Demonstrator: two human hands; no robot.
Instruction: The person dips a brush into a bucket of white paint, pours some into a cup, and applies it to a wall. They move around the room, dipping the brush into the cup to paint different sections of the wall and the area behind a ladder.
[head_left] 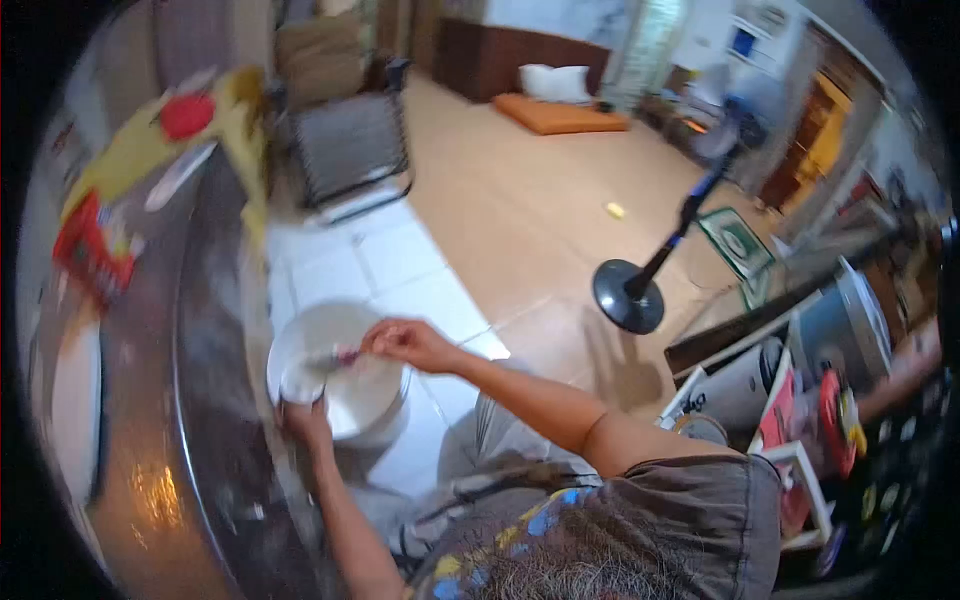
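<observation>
A large white bucket [365, 415] stands on white floor tiles beside the dark counter. Over its left side, my left hand [305, 418] is wrapped round a small pale cup [302, 380]. My right hand [402, 342] is closed above the bucket's right rim, pinching the handle of a spoon-like utensil [347, 356]. The utensil points left toward the cup; its far end is blurred. What lies inside the cup is too blurred to make out.
The dark counter [215, 400] runs along the left, bearing a red packet [95, 250]. A folding chair [350, 145] stands ahead. A black stand with a round base [628, 296] is to the right, near shelves of items [800, 450].
</observation>
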